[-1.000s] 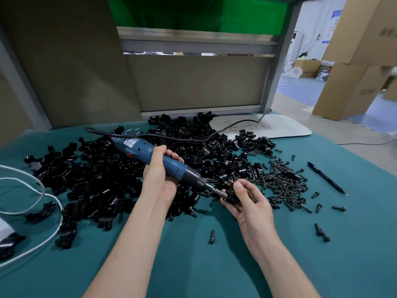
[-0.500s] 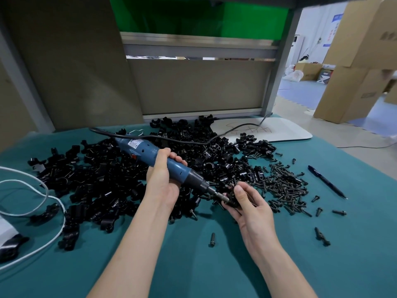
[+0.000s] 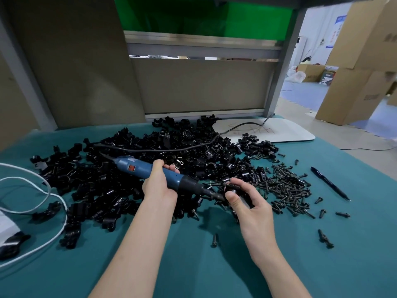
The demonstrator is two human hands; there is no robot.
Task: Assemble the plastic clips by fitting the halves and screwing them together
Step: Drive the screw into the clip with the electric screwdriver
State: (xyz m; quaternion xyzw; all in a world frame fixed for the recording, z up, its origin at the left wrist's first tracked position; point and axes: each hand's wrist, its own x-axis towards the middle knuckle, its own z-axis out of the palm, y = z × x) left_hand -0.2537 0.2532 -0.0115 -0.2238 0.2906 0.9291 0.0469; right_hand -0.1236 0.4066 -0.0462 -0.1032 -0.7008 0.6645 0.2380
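A teal cloth is covering the desk (image 3: 193,272), which is running from the near edge back to a tan partition.

A lone screw (image 3: 214,240) is lying on the cloth between the two forearms. Just beyond it, the right hand (image 3: 249,211) is pinching a black clip (image 3: 232,188) between thumb and curled fingers (image 3: 245,187), holding it just above the cloth. The left hand (image 3: 160,187) is wrapping its fingers (image 3: 173,167) round the blue electric screwdriver (image 3: 139,169), whose bit is pointing right and meeting the clip beside the right thumb.

A heap of black clip halves (image 3: 103,186) is spreading behind and to the left of both hands, crowding the screwdriver's body, and its black cord (image 3: 171,149) is trailing over the heap. A pile of screws (image 3: 287,188) is sitting just right of the right hand, with a pen (image 3: 329,183) lying farther right. A white cable (image 3: 48,190) is looping at the left edge.

Farther back, a white board (image 3: 283,132) is resting by the partition (image 3: 202,87), and cardboard boxes (image 3: 356,82) are standing on the floor at far right.
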